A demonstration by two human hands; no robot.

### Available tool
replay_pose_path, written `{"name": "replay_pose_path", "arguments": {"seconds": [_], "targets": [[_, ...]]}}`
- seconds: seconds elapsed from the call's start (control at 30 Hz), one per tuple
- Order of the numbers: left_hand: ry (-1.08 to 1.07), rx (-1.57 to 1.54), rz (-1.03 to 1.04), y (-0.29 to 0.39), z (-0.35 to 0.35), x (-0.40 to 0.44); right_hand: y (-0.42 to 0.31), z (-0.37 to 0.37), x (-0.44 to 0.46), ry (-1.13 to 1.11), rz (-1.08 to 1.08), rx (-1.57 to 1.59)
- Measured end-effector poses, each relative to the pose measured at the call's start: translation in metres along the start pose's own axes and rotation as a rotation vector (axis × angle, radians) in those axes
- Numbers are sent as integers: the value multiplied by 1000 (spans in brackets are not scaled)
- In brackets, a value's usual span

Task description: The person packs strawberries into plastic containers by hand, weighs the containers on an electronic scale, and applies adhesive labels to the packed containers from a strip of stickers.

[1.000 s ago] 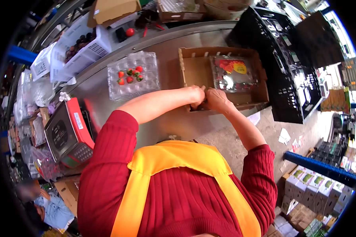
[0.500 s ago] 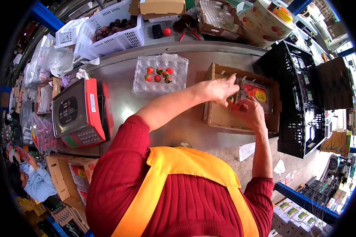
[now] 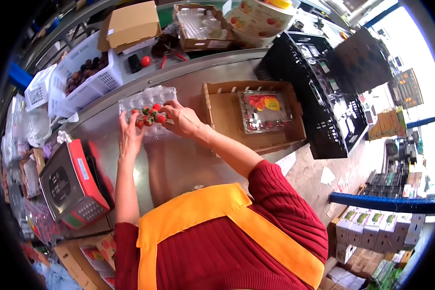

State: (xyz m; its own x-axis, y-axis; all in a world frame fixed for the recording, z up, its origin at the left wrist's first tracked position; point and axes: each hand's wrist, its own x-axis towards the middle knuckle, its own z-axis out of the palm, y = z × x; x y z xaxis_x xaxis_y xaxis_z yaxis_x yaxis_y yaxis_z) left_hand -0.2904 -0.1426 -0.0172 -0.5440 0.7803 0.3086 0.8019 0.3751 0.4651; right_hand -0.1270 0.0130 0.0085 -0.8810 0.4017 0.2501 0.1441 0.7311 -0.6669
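Observation:
A clear plastic tray (image 3: 126, 103) with moulded cups lies on the metal table, with several red strawberries (image 3: 146, 110) grouped in its middle. My right hand (image 3: 182, 122) reaches over the tray from the right, its fingertips closed on a strawberry (image 3: 160, 118) at the edge of the group. At the tray's left front corner, my left hand (image 3: 129, 135) has its thumb and fingers apart, beside the strawberries. To the right, a cardboard box (image 3: 222, 130) contains a closed clear punnet (image 3: 266, 123) with a red and yellow label.
A red scale (image 3: 84, 179) stands at the left. Behind it is a white basket (image 3: 99, 77) of dark round fruit. A black crate (image 3: 319, 106) stands right of the box. Along the back are red-handled pliers (image 3: 174, 55), an open carton (image 3: 203, 43) and large label rolls (image 3: 256, 26).
Both hands have moved left from the cardboard box to the clear tray. The right hand's strawberry is now over the tray. The camera view has turned and shifted.

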Motion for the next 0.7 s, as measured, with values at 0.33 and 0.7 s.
{"name": "replay_pose_path", "arguments": {"seconds": [0.33,0.7], "targets": [[-539,-994,-449,110,66,-67,118,-132,-284,1356,884,-8],[-507,-507,-93,145,120,-10,161,-81,-258,951,1209,1024]]}}
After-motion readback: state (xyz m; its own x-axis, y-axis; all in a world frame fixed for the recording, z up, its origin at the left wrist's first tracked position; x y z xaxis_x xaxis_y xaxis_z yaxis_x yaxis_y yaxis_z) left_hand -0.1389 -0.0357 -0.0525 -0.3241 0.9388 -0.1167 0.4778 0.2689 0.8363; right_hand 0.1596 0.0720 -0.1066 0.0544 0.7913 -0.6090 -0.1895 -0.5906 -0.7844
